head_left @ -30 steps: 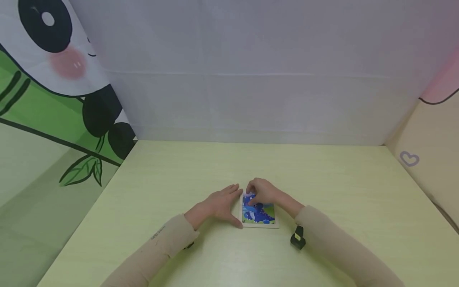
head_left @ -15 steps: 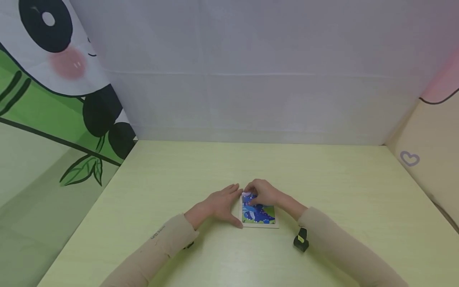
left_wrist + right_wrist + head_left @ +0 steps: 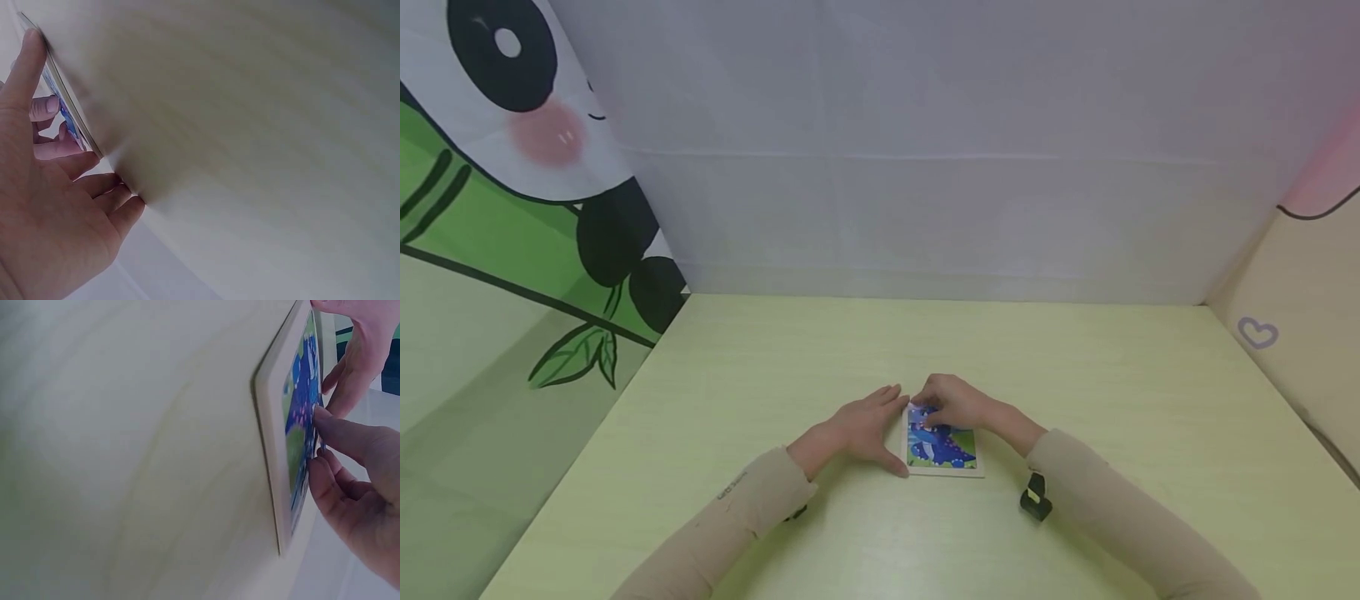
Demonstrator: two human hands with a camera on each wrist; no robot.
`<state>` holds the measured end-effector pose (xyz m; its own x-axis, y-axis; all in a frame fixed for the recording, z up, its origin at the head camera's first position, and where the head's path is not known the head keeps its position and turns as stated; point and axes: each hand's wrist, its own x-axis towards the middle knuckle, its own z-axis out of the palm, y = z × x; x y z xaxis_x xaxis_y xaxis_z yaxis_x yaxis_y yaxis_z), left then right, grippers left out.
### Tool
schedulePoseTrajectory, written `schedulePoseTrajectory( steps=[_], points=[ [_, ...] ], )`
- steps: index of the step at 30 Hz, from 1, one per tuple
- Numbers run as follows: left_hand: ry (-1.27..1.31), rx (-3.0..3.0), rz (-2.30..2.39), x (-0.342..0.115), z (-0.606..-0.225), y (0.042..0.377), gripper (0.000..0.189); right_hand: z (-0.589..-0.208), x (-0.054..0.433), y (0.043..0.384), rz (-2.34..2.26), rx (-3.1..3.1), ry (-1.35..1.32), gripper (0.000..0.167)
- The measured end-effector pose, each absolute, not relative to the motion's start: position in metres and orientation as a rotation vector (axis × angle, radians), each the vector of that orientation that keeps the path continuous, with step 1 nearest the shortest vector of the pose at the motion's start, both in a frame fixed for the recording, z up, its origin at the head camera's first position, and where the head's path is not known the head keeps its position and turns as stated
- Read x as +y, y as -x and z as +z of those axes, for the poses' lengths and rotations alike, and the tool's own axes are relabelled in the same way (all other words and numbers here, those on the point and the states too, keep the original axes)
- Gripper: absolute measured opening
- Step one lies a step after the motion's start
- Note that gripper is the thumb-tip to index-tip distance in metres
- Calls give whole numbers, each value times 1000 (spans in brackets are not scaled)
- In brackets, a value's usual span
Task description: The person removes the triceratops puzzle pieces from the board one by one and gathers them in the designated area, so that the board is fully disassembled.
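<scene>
A small jigsaw puzzle with a blue dinosaur picture lies flat on the table in a pale wooden tray. My left hand is spread along the tray's left side, with thumb and index finger at its edge; in the left wrist view the other fingertips rest on the table. Over the puzzle's upper left corner, my right hand pinches a puzzle piece between thumb and fingers. The piece is tilted up slightly from the picture, and the fingers hide most of it.
The pale wooden table reaches back to a whitish cloth backdrop. A panel with cartoon drawings stands at the left, a beige one with a heart at the right. A black wrist device hangs under the right sleeve.
My right hand has shifted slightly at the puzzle's upper left corner, its wrist and sleeve moving a little to the right. The left hand and the tray have stayed in place.
</scene>
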<state>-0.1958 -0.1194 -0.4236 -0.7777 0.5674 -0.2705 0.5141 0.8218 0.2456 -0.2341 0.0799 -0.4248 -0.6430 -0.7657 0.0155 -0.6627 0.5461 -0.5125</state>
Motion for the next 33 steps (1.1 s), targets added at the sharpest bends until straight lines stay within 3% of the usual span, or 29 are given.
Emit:
schedulePoseTrajectory(
  steps=[33],
  points=[
    [-797, 2682, 224, -118, -425, 195, 111, -409, 108, 233, -824, 2625, 1046, 26]
  ],
)
